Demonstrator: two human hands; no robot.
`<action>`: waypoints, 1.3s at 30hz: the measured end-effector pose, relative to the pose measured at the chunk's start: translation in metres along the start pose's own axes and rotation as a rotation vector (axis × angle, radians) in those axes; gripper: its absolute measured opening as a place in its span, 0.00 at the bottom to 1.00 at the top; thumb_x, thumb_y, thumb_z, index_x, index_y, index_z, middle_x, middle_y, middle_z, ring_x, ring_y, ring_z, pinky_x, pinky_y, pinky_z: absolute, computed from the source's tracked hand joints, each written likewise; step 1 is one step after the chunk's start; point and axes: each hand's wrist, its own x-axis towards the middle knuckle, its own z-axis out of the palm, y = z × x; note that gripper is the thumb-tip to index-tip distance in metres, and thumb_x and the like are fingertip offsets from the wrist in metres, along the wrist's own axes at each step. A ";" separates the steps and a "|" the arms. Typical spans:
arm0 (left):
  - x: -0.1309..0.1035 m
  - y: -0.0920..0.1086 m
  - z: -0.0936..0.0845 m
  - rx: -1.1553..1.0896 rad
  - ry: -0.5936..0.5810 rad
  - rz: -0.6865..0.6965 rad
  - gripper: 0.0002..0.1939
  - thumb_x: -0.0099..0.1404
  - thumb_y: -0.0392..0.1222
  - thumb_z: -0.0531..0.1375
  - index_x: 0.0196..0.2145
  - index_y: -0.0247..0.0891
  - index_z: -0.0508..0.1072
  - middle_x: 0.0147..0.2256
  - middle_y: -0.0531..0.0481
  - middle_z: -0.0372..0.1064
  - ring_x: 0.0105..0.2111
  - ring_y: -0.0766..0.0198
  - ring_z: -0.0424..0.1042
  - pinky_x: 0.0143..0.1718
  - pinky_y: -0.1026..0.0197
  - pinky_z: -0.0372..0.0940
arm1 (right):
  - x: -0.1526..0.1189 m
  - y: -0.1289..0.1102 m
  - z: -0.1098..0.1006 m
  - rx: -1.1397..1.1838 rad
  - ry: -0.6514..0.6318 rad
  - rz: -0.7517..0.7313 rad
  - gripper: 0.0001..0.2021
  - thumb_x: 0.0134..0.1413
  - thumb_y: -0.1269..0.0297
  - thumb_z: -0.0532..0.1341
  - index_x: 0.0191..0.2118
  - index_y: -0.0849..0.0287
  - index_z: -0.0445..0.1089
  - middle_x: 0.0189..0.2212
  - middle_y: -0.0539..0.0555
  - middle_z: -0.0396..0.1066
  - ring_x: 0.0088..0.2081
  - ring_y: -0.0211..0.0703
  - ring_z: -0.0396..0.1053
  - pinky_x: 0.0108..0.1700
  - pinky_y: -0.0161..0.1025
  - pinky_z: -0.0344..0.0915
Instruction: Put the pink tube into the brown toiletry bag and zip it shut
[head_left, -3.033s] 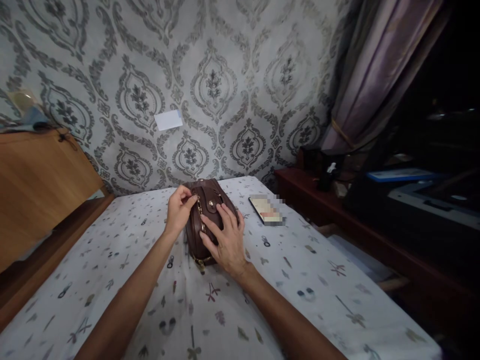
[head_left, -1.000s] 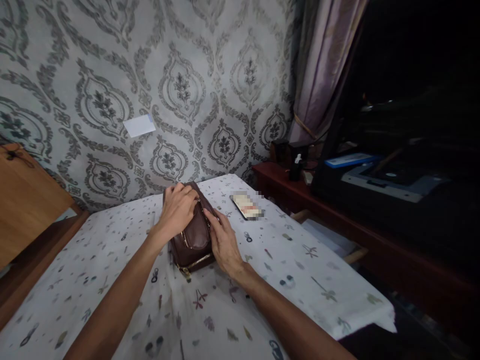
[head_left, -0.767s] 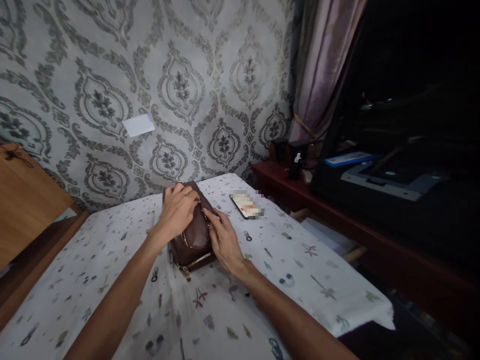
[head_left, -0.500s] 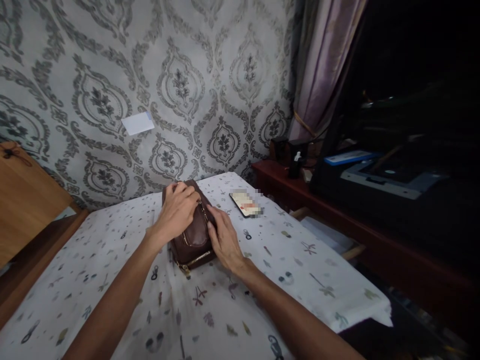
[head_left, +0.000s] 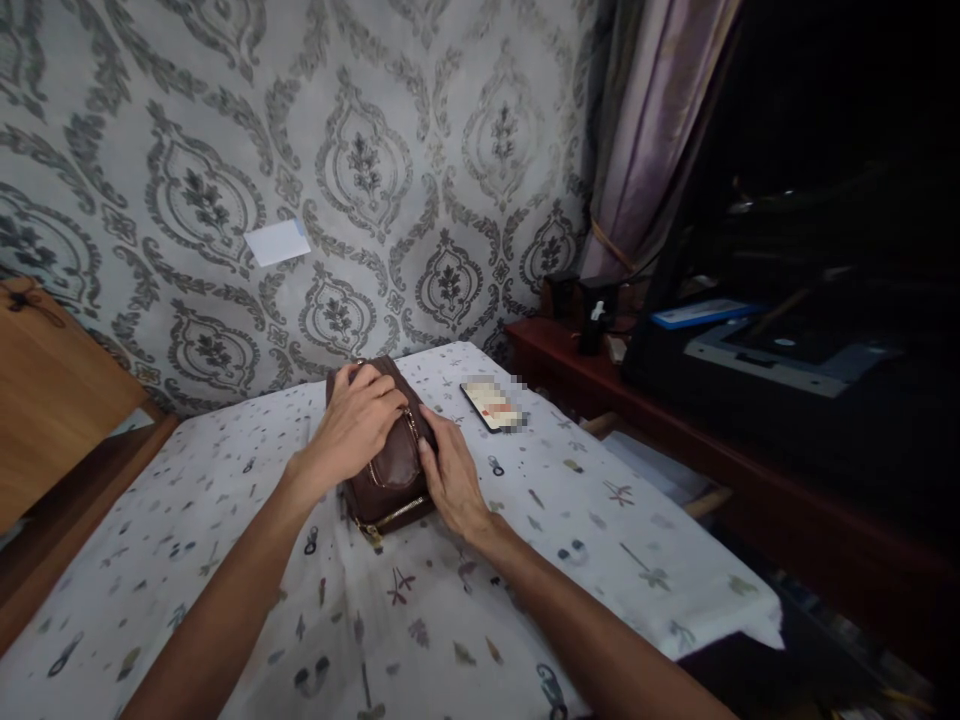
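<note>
A brown leather bag (head_left: 396, 462) with gold zippers lies on the patterned white cloth (head_left: 247, 520). Over the top of the bag, my left hand (head_left: 358, 418) has its fingers bent near the pocket zipper; what its fingertips grip is too small to make out. My right hand (head_left: 452, 473) rests along the bag's right side, its fingers wrapped against that edge. A gold zipper pull hangs at the near left corner. To the right of the bag lies a phone (head_left: 487, 405) with a lit, partly blurred screen.
Behind the table stands a patterned wall with a white card (head_left: 277, 243) on it. On the right are a red-brown cabinet (head_left: 544, 338), an open drawer (head_left: 652, 465) and a large dark screen (head_left: 825, 200). A wooden panel (head_left: 67, 400) is at the left.
Both hands keep almost the same places on the bag. The view has shifted very slightly.
</note>
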 end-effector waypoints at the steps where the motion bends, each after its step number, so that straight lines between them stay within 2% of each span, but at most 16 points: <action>1: -0.001 -0.001 0.000 0.009 0.017 -0.015 0.13 0.70 0.35 0.52 0.39 0.41 0.77 0.37 0.44 0.71 0.46 0.49 0.64 0.55 0.42 0.55 | -0.002 0.000 0.002 -0.001 0.003 0.001 0.23 0.72 0.63 0.47 0.68 0.54 0.57 0.59 0.60 0.66 0.61 0.47 0.65 0.64 0.52 0.64; 5: -0.010 -0.011 -0.002 -0.048 0.160 -0.134 0.14 0.71 0.37 0.52 0.50 0.41 0.74 0.49 0.42 0.71 0.52 0.49 0.64 0.56 0.44 0.57 | -0.008 0.003 0.010 -0.033 0.049 -0.011 0.22 0.71 0.63 0.47 0.66 0.50 0.61 0.62 0.60 0.62 0.64 0.49 0.62 0.65 0.54 0.63; 7: -0.019 -0.022 -0.001 -0.135 0.264 -0.232 0.16 0.71 0.39 0.52 0.52 0.40 0.72 0.51 0.42 0.69 0.54 0.50 0.65 0.57 0.47 0.59 | -0.010 0.004 0.012 -0.057 0.073 -0.026 0.22 0.71 0.64 0.47 0.65 0.50 0.62 0.63 0.61 0.60 0.64 0.50 0.61 0.64 0.55 0.63; 10: -0.037 -0.039 0.006 -0.283 0.391 -0.415 0.14 0.70 0.43 0.54 0.49 0.39 0.74 0.47 0.43 0.71 0.51 0.52 0.69 0.53 0.50 0.64 | -0.009 0.004 0.012 -0.116 0.094 -0.071 0.21 0.71 0.65 0.48 0.65 0.50 0.63 0.64 0.61 0.60 0.64 0.51 0.61 0.63 0.56 0.64; 12: -0.049 -0.047 0.013 -0.401 0.396 -0.525 0.14 0.69 0.47 0.55 0.45 0.39 0.76 0.46 0.43 0.72 0.48 0.53 0.71 0.49 0.53 0.66 | -0.006 0.004 0.009 -0.177 0.103 -0.110 0.21 0.70 0.66 0.49 0.64 0.50 0.64 0.63 0.62 0.61 0.63 0.53 0.61 0.61 0.57 0.64; 14: -0.056 -0.050 0.019 -0.489 0.364 -0.578 0.15 0.68 0.50 0.56 0.43 0.39 0.77 0.45 0.43 0.73 0.47 0.54 0.72 0.46 0.55 0.66 | -0.003 0.004 0.006 -0.256 0.101 -0.142 0.20 0.69 0.68 0.49 0.62 0.51 0.66 0.62 0.62 0.62 0.62 0.54 0.61 0.59 0.57 0.64; 20: -0.049 -0.043 0.027 -0.489 0.336 -0.564 0.15 0.66 0.51 0.57 0.39 0.39 0.78 0.39 0.45 0.73 0.44 0.55 0.71 0.46 0.54 0.63 | 0.000 0.001 0.003 -0.396 0.035 -0.131 0.16 0.68 0.68 0.50 0.52 0.56 0.73 0.56 0.64 0.67 0.59 0.57 0.62 0.56 0.57 0.64; 26: -0.039 -0.044 0.033 -0.545 0.374 -0.650 0.12 0.59 0.50 0.61 0.33 0.39 0.77 0.35 0.47 0.72 0.39 0.56 0.70 0.42 0.56 0.63 | -0.003 0.001 0.004 -0.278 0.113 -0.162 0.16 0.68 0.68 0.51 0.56 0.56 0.69 0.57 0.63 0.67 0.59 0.54 0.64 0.58 0.55 0.65; 34: -0.039 -0.034 0.030 -0.634 0.390 -0.665 0.10 0.60 0.48 0.59 0.33 0.39 0.73 0.32 0.51 0.74 0.35 0.59 0.72 0.38 0.59 0.63 | -0.001 0.000 0.000 -0.100 0.115 -0.091 0.18 0.68 0.67 0.53 0.61 0.56 0.63 0.55 0.62 0.69 0.58 0.51 0.66 0.60 0.54 0.66; 37: -0.038 -0.032 0.030 -0.657 0.402 -0.653 0.10 0.61 0.47 0.59 0.37 0.39 0.73 0.32 0.50 0.74 0.36 0.59 0.73 0.40 0.59 0.65 | -0.004 -0.004 0.000 -0.133 0.100 -0.107 0.20 0.67 0.67 0.53 0.63 0.56 0.61 0.60 0.63 0.65 0.61 0.52 0.63 0.61 0.55 0.64; 39: -0.037 -0.033 0.030 -0.659 0.392 -0.650 0.12 0.61 0.46 0.59 0.39 0.38 0.74 0.33 0.50 0.74 0.36 0.59 0.73 0.39 0.59 0.65 | -0.007 -0.009 0.002 -0.196 0.086 -0.172 0.20 0.66 0.67 0.54 0.62 0.56 0.62 0.63 0.64 0.62 0.65 0.54 0.60 0.62 0.56 0.62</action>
